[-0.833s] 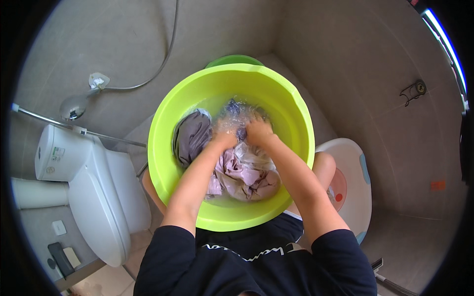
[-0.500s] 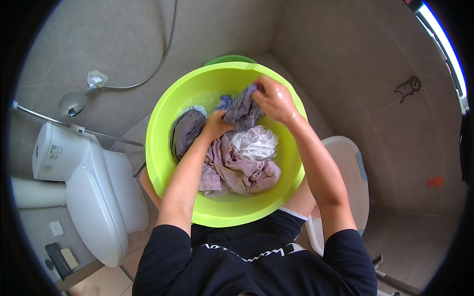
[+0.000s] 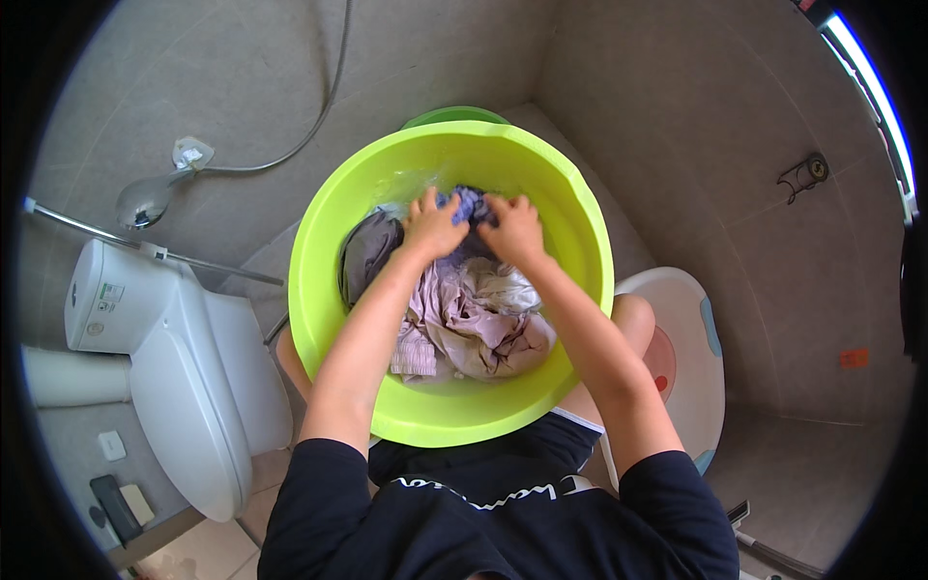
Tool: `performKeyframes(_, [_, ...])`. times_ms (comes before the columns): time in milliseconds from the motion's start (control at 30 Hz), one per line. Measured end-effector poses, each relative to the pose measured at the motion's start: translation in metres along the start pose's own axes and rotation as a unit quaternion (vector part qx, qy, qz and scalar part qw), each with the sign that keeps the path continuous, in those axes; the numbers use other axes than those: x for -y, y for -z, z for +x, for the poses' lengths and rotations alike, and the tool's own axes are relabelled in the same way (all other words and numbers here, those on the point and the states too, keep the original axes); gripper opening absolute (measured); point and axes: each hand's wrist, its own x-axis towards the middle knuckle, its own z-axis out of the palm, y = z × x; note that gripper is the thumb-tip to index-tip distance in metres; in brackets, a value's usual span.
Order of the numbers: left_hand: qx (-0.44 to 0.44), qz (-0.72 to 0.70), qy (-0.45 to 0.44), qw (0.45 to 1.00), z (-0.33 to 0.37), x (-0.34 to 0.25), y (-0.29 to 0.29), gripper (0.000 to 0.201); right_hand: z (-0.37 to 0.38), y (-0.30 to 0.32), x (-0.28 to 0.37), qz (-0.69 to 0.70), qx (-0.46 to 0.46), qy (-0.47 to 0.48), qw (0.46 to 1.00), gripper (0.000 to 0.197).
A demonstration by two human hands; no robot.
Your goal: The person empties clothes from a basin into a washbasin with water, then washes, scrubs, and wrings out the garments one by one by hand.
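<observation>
A big lime-green plastic basin sits in front of me with wet laundry in a little water. My left hand and my right hand are side by side at the far part of the basin, both closed on a bluish-purple cloth bunched between them. Below my wrists lies a heap of pale pink and beige clothes. A grey garment lies against the basin's left wall.
A white toilet stands to the left, with a shower head and hose on the tiled wall above it. A white stool with coloured patches is at the right. A second green rim peeks out behind the basin.
My right hand has come back from the basin's far right rim to the middle. Both hands now meet on the bluish-purple cloth, higher in the basin than before.
</observation>
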Motion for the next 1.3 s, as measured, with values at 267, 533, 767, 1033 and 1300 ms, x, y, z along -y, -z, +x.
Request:
performKeyframes(267, [-0.009,0.173,-0.011,0.985,-0.009,0.004,-0.021,0.047,0.009,-0.038,-0.027,0.108,0.117,0.095,0.983,0.060])
performKeyframes(533, [-0.152,-0.176,0.008,0.973,-0.022,-0.008,-0.025,0.047,0.007,0.014,0.029,0.701,0.255,-0.361,0.559,0.056])
performKeyframes(767, [-0.189,-0.221,-0.021,0.956,-0.004,-0.052,-0.001,0.048,0.043,-0.065,-0.049,0.633,0.194,-0.162,0.732,0.051])
performKeyframes(1033, [0.004,0.167,-0.013,0.986,-0.026,-0.024,0.006,0.069,0.006,0.006,0.006,0.136,0.053,-0.106,0.984,0.072])
performKeyframes(1300, [-0.039,0.252,-0.097,0.962,-0.002,0.007,-0.047,0.045,0.008,-0.059,-0.044,0.087,0.052,0.078,0.992,0.054])
